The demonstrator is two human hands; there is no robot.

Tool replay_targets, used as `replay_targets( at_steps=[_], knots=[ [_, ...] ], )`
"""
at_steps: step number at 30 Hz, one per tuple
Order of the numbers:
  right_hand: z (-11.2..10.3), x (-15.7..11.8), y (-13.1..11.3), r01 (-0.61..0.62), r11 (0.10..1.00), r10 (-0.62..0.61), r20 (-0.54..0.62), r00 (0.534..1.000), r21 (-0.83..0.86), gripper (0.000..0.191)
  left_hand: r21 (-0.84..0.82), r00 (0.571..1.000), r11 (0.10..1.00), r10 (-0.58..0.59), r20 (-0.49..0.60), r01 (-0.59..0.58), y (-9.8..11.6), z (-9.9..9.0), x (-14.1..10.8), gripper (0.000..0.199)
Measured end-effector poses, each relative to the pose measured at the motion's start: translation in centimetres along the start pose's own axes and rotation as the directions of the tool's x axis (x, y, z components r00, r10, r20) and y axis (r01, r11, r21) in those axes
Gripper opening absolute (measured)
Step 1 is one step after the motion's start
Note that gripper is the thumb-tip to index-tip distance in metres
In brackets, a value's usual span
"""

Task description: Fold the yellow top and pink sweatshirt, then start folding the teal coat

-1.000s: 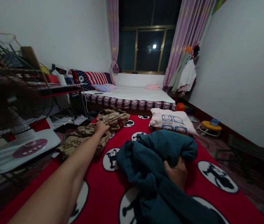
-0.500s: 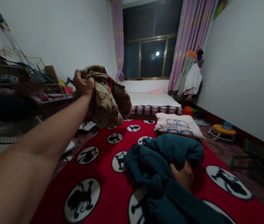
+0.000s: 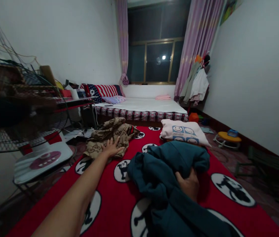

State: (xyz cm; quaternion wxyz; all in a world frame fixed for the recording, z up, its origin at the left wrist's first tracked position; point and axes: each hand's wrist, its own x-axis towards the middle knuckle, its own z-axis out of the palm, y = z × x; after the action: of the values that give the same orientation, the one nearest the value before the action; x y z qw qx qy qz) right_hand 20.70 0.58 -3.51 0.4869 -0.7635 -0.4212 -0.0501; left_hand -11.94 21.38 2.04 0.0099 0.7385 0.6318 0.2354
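A brown patterned garment (image 3: 116,131) lies crumpled at the far left part of the red blanket (image 3: 114,204). My left hand (image 3: 111,148) rests on it with the fingers spread. A dark teal garment (image 3: 164,171) is bunched up on the blanket's right half. My right hand (image 3: 190,184) grips its right side, thumb on top, with the other fingers partly hidden in the cloth.
Beyond the teal garment lies a pink pillow (image 3: 183,131). A fan (image 3: 11,112) and a folding chair (image 3: 42,159) stand at left. Behind is a bed (image 3: 141,105); at right are a yellow stool (image 3: 229,136) and a dark folding stool (image 3: 265,161).
My left hand has come down from the air with the brown garment, which now lies on the blanket, and its fingers have opened. My right hand keeps its hold on the teal garment.
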Motion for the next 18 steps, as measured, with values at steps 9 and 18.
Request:
replay_targets(
  at_steps=[9,18],
  knots=[
    [0.1,0.3,-0.3,-0.091,0.992,0.094,-0.032,0.995,0.083,0.069,0.214,0.981,0.976,-0.017,0.193,-0.025,1.0,1.6,-4.3,0.071],
    [-0.2,0.5,-0.5,-0.132,0.978,0.131,0.016,0.991,0.163,0.078,-0.369,0.894,0.839,0.446,0.046,-0.399,4.7,3.4,-14.5,0.089]
  ],
)
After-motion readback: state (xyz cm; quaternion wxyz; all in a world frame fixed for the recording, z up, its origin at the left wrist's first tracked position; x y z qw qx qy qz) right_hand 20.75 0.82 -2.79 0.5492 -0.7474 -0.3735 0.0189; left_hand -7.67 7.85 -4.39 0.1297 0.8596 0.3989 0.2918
